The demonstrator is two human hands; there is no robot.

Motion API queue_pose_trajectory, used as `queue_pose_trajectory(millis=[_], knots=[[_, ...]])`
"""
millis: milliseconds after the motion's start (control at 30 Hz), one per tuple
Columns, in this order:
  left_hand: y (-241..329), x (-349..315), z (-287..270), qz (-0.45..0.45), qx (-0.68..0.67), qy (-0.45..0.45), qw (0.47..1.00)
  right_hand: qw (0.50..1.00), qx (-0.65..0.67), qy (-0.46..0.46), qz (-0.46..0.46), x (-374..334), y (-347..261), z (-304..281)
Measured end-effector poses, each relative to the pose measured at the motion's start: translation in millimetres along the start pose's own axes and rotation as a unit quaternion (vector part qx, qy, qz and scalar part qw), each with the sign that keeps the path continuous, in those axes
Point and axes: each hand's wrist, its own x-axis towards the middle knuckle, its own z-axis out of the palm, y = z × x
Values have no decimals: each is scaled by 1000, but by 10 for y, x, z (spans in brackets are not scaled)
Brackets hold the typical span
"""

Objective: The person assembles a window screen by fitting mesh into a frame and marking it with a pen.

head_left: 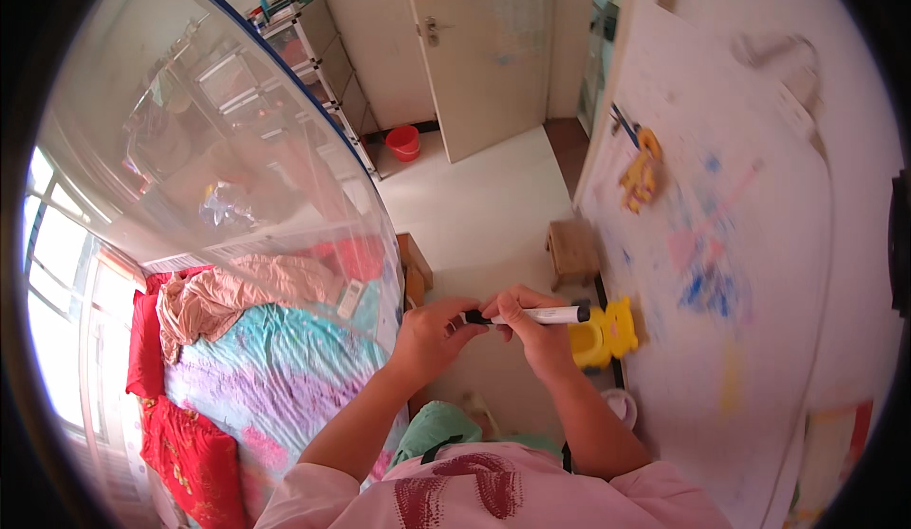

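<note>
A white marker pen (553,315) with black ends is held level in front of my chest. My right hand (537,335) is closed round its barrel, the thumb lying along the top. At the pen's left black end, my left hand (427,335) pinches with thumb and fingers. Whether that end is a cap coming away or still fitted, I cannot tell. The other black end sticks out to the right, past my right hand.
On the left is a bed (275,368) under a mosquito net (256,159). A wooden stool (573,252) and a yellow plastic child's seat (619,328) stand by the scribbled wall (750,244) at right. Ahead are a red bucket (403,143) and a door (479,64).
</note>
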Motion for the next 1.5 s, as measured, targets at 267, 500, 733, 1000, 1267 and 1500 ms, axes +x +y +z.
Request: queue_pose_trajectory(millis=[267,500,733,1000,1267,1500], knots=[[-1307,2758,-466,4,-52,79,996,999,-36,20,-3,3069,381,-61],[-1728,5218,-658,34,-81,56,995,996,-40,70,-28,5378,347,-705],[-2604,7471,-472,78,14,78,994,984,145,32,102,7713,770,-1599],[-3339,9611,-803,-19,58,148,987,983,81,2,162,10209,1034,-1906],[-4047,11306,-870,9,217,168,961,980,44,-20,195,12050,1371,-2225],[-4343,11945,-856,-252,309,11,917,969,71,-90,218,13005,1371,-2788]])
